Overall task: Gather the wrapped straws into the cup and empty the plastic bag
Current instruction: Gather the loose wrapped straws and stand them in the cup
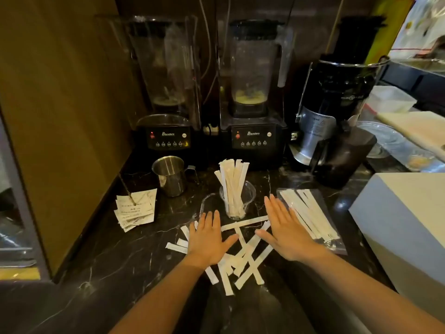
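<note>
A clear plastic cup [238, 208] stands on the black marble counter and holds several wrapped straws [233, 179] upright. Loose wrapped straws [243, 259] lie scattered in front of it. My left hand [207, 239] lies flat, palm down, over the left part of that pile, fingers apart, holding nothing. My right hand [286, 232] lies flat to the right of the pile, fingers apart, its outer edge over the plastic bag [315, 220]. The clear bag lies flat on the counter and still has several wrapped straws inside.
Two blenders [168, 131] [252, 131] and a juicer [337, 121] stand at the back. A steel jug [169, 174] and a receipt spike with papers [136, 208] are at the left. A white box [404, 227] sits at the right edge.
</note>
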